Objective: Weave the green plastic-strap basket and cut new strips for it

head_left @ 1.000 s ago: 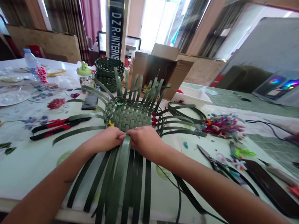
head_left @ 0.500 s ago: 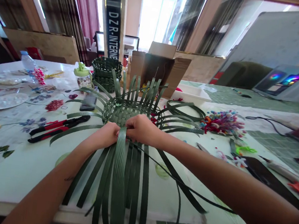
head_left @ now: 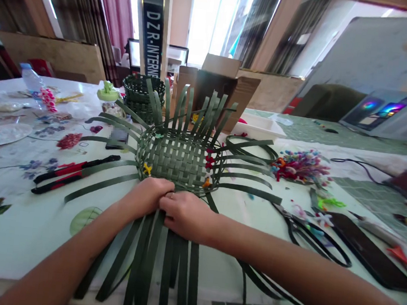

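A flat woven basket base [head_left: 181, 157] of green plastic strips lies in front of me, with loose strip ends [head_left: 164, 279] fanning out on all sides. Small clips sit around its rim: a yellow one [head_left: 147, 168], an orange one [head_left: 206, 183] and several red ones [head_left: 209, 159]. My left hand [head_left: 152, 194] is closed at the near rim, its fingers pressed on a green strip. Against it, my right hand [head_left: 187, 215] is also closed on a strip there, fingers curled. The fingertips and the exact crossing they grip are hidden.
Red-handled cutters [head_left: 74, 172] lie at left, black-handled scissors [head_left: 311, 234] at right. A dark woven basket [head_left: 142, 97], a lidded jar [head_left: 109, 99] and an open cardboard box [head_left: 245, 98] stand behind. A strip coil [head_left: 252, 150] and a colourful fuzzy bundle [head_left: 304, 165] lie right.
Both hands have come lower and closer together, showing more of the woven base. The strip that rose between them toward me is now down. My right arm has lowered, uncovering the scissors.
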Demonstrator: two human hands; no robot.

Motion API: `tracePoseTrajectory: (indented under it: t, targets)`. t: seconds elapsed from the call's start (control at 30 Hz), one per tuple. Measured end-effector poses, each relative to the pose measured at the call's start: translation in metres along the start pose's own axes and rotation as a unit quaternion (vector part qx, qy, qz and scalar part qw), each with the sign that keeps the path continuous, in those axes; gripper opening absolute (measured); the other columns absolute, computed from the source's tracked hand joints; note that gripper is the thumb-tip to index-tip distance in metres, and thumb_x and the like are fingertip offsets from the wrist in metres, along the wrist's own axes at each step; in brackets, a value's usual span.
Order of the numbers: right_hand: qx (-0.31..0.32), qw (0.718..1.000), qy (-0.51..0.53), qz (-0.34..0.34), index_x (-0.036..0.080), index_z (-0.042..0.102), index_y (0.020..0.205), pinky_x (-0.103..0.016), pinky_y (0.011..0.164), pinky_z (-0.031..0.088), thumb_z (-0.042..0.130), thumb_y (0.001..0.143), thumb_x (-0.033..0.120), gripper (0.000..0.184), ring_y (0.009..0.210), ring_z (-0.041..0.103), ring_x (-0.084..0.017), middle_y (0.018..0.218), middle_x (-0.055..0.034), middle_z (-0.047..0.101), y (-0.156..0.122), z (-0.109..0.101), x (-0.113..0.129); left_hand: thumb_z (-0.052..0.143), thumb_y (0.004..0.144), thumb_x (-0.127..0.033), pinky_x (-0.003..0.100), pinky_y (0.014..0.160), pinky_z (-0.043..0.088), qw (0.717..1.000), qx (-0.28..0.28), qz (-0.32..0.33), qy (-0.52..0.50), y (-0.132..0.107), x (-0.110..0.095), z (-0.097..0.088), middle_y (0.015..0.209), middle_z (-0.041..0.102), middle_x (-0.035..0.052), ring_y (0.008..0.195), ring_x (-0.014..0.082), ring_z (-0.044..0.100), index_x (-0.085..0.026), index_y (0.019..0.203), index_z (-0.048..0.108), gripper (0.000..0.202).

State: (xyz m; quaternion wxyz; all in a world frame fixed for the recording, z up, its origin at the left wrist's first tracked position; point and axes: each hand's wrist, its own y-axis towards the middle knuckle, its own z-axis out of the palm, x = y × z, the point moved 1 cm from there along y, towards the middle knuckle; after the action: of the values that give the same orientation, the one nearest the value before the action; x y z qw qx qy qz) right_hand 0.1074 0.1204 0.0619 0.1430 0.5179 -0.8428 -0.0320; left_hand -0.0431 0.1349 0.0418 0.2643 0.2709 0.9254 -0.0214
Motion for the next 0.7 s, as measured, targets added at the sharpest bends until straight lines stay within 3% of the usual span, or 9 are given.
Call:
tracePoseTrajectory:
  t: [0.07,0.13,0.23,0.3,0.4,0.5,0.63,0.7]
  targets:
    - [-0.010,0.999,0.052,-0.001,0.014,0.059,0.098,-0.028,0.069,0.043,0.062,0.076,0.014,0.023,0.082,0.058,-0.019,0.091,-0.0086,0.065,-0.016,0.001,0.000,0.047,0.080,-0.012,0.032,0.098,0.044,0.999,-0.005,0.049,0.003,-0.001,0.001,0.006,0.124,0.060,0.0066,0.112,0.0178,0.057,-0.017,0.121,0.057,0.042]
    - [-0.039,0.993,0.102,0.048,0.016,0.051,0.109,-0.029,0.070,0.045,0.059,0.080,0.017,0.030,0.081,0.057,-0.018,0.089,-0.0065,0.063,-0.031,-0.004,-0.002,0.045,0.081,-0.009,0.033,0.103,0.041,0.996,-0.011,0.084,0.008,0.000,0.004,0.011,0.129,0.055,0.0056,0.117,0.0152,0.054,-0.018,0.126,0.053,0.047]
    - [-0.100,0.978,0.103,0.149,0.017,0.047,0.104,-0.030,0.069,0.045,0.045,0.085,0.012,0.020,0.077,0.054,-0.017,0.085,-0.0059,0.058,-0.046,-0.015,-0.007,0.040,0.081,-0.004,0.031,0.104,0.040,0.994,-0.027,0.104,0.034,0.003,0.009,0.016,0.128,0.055,0.0051,0.117,0.0134,0.054,-0.018,0.125,0.054,0.048]
    - [-0.113,0.975,0.067,0.177,0.016,0.048,0.099,-0.031,0.072,0.046,0.039,0.084,0.007,0.021,0.080,0.053,-0.018,0.089,-0.0085,0.056,-0.050,-0.021,-0.009,0.040,0.080,-0.002,0.030,0.103,0.041,0.992,-0.035,0.114,0.050,0.004,0.010,0.017,0.127,0.056,0.0070,0.116,0.0138,0.055,-0.015,0.126,0.053,0.049]
    - [-0.069,0.979,0.011,0.190,0.013,0.054,0.098,-0.033,0.077,0.045,0.043,0.082,0.007,0.021,0.087,0.054,-0.021,0.095,-0.0118,0.056,-0.048,-0.023,-0.013,0.040,0.079,0.000,0.030,0.101,0.043,0.990,-0.044,0.120,0.057,0.004,0.010,0.017,0.126,0.057,0.0090,0.114,0.0150,0.056,-0.012,0.125,0.054,0.049]
    - [-0.010,0.972,-0.034,0.231,0.014,0.060,0.097,-0.033,0.071,0.043,0.049,0.084,0.017,0.018,0.082,0.058,-0.023,0.091,-0.0120,0.061,-0.043,-0.025,-0.022,0.040,0.080,-0.001,0.030,0.100,0.045,0.990,-0.046,0.122,0.058,0.003,0.010,0.016,0.126,0.057,0.0067,0.114,0.0142,0.056,-0.015,0.124,0.054,0.048]
    - [0.048,0.959,0.018,0.278,0.018,0.065,0.088,-0.027,0.055,0.037,0.054,0.085,0.036,0.022,0.063,0.057,-0.018,0.072,-0.0048,0.064,-0.038,-0.028,-0.041,0.040,0.079,-0.002,0.029,0.100,0.044,0.990,-0.044,0.116,0.061,0.003,0.010,0.015,0.125,0.058,0.0058,0.112,0.0145,0.057,-0.015,0.124,0.055,0.049]
    - [0.056,0.957,0.038,0.281,0.018,0.065,0.085,-0.025,0.053,0.035,0.055,0.085,0.036,0.021,0.062,0.056,-0.016,0.070,-0.0034,0.064,-0.037,-0.029,-0.048,0.040,0.079,-0.001,0.028,0.100,0.044,0.992,-0.041,0.108,0.057,0.002,0.008,0.013,0.123,0.059,0.0067,0.111,0.0152,0.058,-0.012,0.123,0.056,0.048]
